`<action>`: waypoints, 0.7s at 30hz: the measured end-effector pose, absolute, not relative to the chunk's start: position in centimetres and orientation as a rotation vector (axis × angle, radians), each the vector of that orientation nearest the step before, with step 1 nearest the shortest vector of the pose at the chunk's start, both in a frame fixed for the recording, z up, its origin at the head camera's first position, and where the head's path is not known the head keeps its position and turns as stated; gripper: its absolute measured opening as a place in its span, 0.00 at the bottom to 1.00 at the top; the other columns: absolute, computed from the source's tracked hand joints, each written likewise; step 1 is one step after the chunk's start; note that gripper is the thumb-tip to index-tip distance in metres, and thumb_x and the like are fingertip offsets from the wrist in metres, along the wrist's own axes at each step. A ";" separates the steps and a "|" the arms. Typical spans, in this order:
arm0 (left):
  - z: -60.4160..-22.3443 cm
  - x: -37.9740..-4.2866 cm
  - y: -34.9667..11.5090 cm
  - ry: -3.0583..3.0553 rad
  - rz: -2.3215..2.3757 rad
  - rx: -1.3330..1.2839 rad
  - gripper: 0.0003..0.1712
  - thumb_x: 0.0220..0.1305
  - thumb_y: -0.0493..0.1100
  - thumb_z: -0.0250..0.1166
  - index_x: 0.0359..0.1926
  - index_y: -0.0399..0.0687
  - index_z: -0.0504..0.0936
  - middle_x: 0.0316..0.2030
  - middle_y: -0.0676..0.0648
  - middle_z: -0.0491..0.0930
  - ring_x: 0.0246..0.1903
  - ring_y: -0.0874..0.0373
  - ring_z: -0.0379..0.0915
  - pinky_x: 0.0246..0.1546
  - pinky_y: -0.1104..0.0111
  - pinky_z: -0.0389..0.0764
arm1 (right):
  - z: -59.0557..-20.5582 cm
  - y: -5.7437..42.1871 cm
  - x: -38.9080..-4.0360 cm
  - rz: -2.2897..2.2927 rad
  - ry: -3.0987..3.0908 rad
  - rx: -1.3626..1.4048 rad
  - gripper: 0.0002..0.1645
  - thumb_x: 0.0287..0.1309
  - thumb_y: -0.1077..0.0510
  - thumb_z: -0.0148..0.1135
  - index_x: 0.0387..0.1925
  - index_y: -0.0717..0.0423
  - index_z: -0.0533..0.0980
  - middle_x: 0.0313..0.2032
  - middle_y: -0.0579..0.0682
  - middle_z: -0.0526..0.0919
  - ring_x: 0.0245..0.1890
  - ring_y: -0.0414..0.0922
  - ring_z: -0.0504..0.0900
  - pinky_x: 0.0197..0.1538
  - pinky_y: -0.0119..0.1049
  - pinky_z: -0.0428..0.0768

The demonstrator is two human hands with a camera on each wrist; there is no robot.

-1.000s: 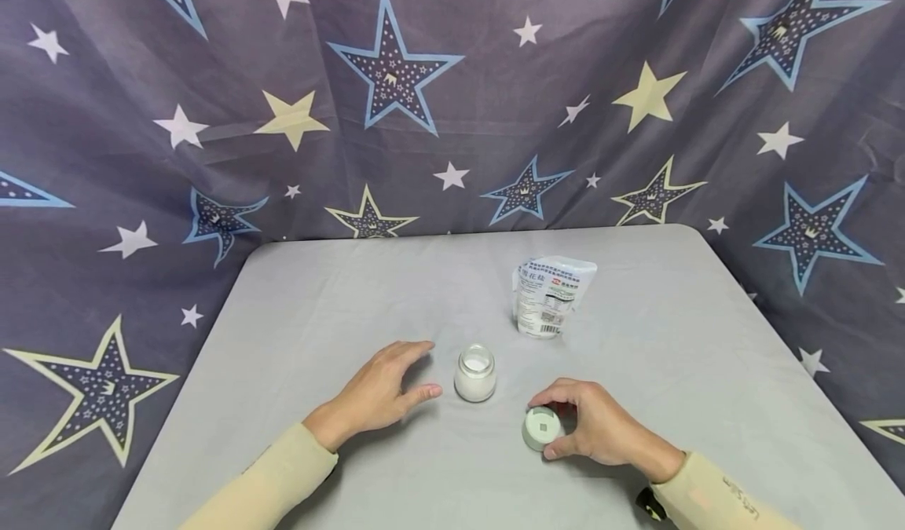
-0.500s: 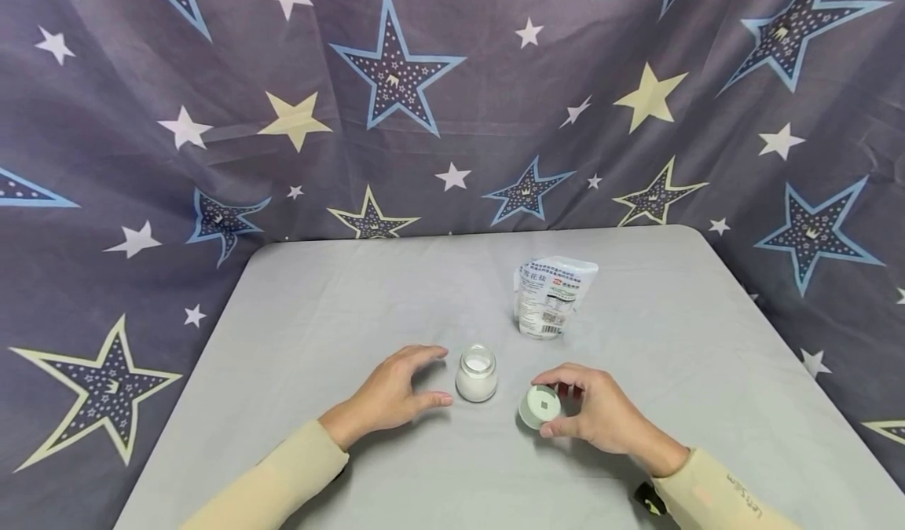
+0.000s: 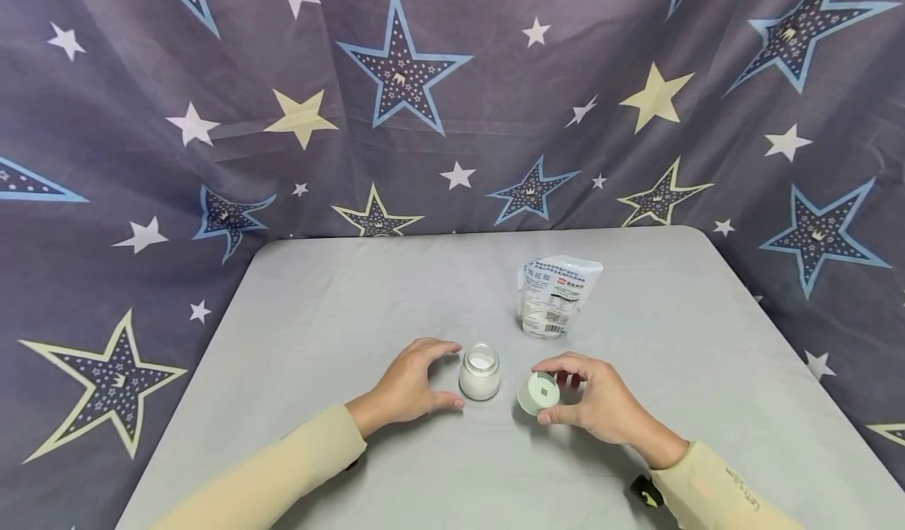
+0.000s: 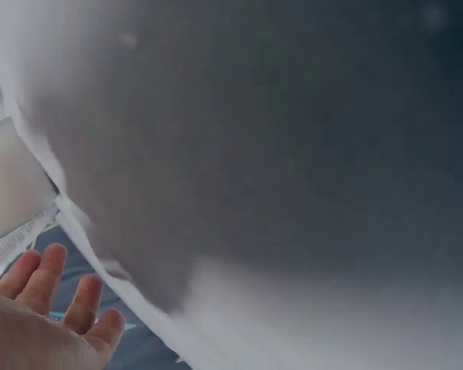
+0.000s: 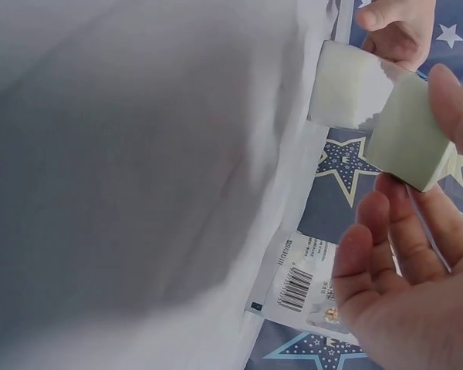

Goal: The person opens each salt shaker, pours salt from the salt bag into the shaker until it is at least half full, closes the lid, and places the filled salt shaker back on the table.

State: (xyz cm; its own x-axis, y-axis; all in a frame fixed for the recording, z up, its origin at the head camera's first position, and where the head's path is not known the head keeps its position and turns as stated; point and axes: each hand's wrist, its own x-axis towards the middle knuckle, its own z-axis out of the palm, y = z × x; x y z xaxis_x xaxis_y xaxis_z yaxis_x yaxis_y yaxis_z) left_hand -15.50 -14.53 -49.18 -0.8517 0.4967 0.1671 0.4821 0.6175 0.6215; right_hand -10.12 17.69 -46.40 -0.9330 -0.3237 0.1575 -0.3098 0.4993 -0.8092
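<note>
A small glass jar (image 3: 480, 374) with white contents stands uncovered on the table. Just left of it is my left hand (image 3: 412, 381), thumb and fingers spread on either side, seemingly not touching the glass. In the left wrist view the palm and fingers of that left hand (image 4: 46, 324) look loosely extended, near the jar (image 4: 14, 185). My right hand (image 3: 597, 399) pinches a pale green lid (image 3: 540, 393) between thumb and fingers, to the right of the jar. The right wrist view has the lid (image 5: 409, 131) held up, tilted, with the jar (image 5: 347, 86) beyond it.
Behind the jar, slightly right, a white printed pouch (image 3: 557, 298) stands upright. All of it rests on a grey-covered table (image 3: 353, 294). A dark curtain with stars (image 3: 452, 106) hangs behind the table's far edge.
My left hand has moved right, closer to the jar. My right hand has raised the lid off the table and tilted it slightly. Jar and pouch stay put.
</note>
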 end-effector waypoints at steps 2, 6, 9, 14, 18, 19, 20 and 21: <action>-49.4 -15.8 -14.3 2.791 1.065 0.851 0.48 0.41 0.54 0.87 0.65 0.50 0.79 0.60 0.48 0.79 0.63 0.49 0.71 0.66 0.53 0.71 | -46.4 17.7 -10.2 -1.467 2.712 -0.587 0.36 0.33 0.54 0.88 0.51 0.45 0.84 0.40 0.37 0.85 0.38 0.42 0.79 0.42 0.41 0.78; -49.6 -16.4 -13.9 2.767 1.065 0.847 0.48 0.40 0.54 0.87 0.64 0.50 0.79 0.59 0.49 0.80 0.63 0.50 0.71 0.66 0.53 0.71 | -46.4 17.7 -10.4 -1.500 2.712 -0.599 0.36 0.33 0.53 0.88 0.51 0.46 0.85 0.38 0.38 0.85 0.37 0.42 0.79 0.42 0.40 0.78; -49.6 -16.7 -13.5 2.748 1.052 0.844 0.49 0.39 0.54 0.87 0.64 0.48 0.79 0.59 0.48 0.79 0.64 0.49 0.70 0.66 0.53 0.71 | -46.4 17.7 -10.5 -1.527 2.704 -0.591 0.36 0.34 0.52 0.88 0.51 0.47 0.85 0.39 0.39 0.85 0.37 0.42 0.79 0.42 0.41 0.78; -49.4 -16.9 -12.8 2.728 1.011 0.819 0.51 0.38 0.55 0.88 0.65 0.47 0.79 0.59 0.47 0.78 0.64 0.48 0.69 0.67 0.52 0.69 | -46.3 17.7 -10.7 -1.565 2.676 -0.557 0.35 0.35 0.54 0.87 0.51 0.48 0.85 0.39 0.42 0.86 0.38 0.44 0.79 0.42 0.42 0.79; -49.5 -16.9 -12.4 2.715 1.000 0.815 0.50 0.36 0.55 0.88 0.64 0.50 0.80 0.60 0.46 0.77 0.65 0.47 0.68 0.67 0.51 0.70 | -46.2 17.8 -10.8 -1.583 2.662 -0.531 0.35 0.35 0.56 0.87 0.51 0.48 0.85 0.39 0.42 0.86 0.38 0.45 0.79 0.42 0.42 0.78; -49.5 -16.9 -12.4 2.713 0.994 0.815 0.50 0.36 0.55 0.88 0.64 0.51 0.80 0.60 0.46 0.77 0.65 0.47 0.68 0.67 0.51 0.70 | -46.2 17.8 -10.9 -1.587 2.660 -0.527 0.35 0.35 0.56 0.87 0.51 0.47 0.85 0.39 0.42 0.86 0.38 0.45 0.79 0.42 0.42 0.78; -49.5 -16.9 -12.3 2.710 0.989 0.807 0.51 0.36 0.56 0.88 0.65 0.52 0.80 0.61 0.46 0.76 0.65 0.47 0.68 0.67 0.51 0.69 | -46.2 17.8 -10.9 -1.591 2.658 -0.525 0.35 0.35 0.56 0.87 0.51 0.47 0.85 0.39 0.42 0.86 0.38 0.45 0.79 0.42 0.42 0.78; -49.6 -16.9 -12.2 2.711 0.982 0.806 0.51 0.36 0.56 0.88 0.65 0.53 0.80 0.61 0.46 0.76 0.65 0.47 0.67 0.67 0.51 0.69 | -46.2 17.9 -10.9 -1.594 2.658 -0.524 0.34 0.35 0.56 0.87 0.51 0.47 0.85 0.39 0.42 0.86 0.38 0.45 0.79 0.42 0.42 0.78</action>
